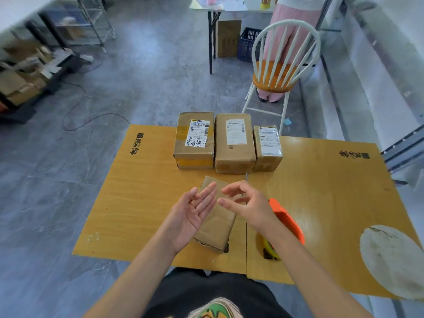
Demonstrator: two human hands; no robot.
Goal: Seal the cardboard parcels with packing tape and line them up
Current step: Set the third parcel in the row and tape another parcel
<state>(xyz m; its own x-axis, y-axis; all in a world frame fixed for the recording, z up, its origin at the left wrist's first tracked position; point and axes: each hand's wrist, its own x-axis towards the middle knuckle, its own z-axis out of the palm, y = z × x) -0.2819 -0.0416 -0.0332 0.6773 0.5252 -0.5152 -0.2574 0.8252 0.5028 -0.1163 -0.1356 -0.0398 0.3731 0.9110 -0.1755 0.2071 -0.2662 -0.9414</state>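
Note:
Three taped cardboard parcels stand side by side at the far edge of the wooden table (128,203): a left parcel (194,140), a middle parcel (234,143) and a smaller right parcel (267,148), each with a white label on top. A fourth brown parcel (216,228) lies tilted nearer to me. My left hand (193,210) hovers above it, palm up, fingers straight. My right hand (246,204) is beside it with loosely curled fingers, holding nothing. An orange tape dispenser (286,220) with a yellow roll lies under my right forearm.
A second wooden table (332,203) adjoins on the right, with a pale round worn patch (394,260). A white chair with an orange seat (275,74) stands behind the parcels, and a person in pink trousers (289,26) stands beyond it. Cardboard clutter lies at the far left.

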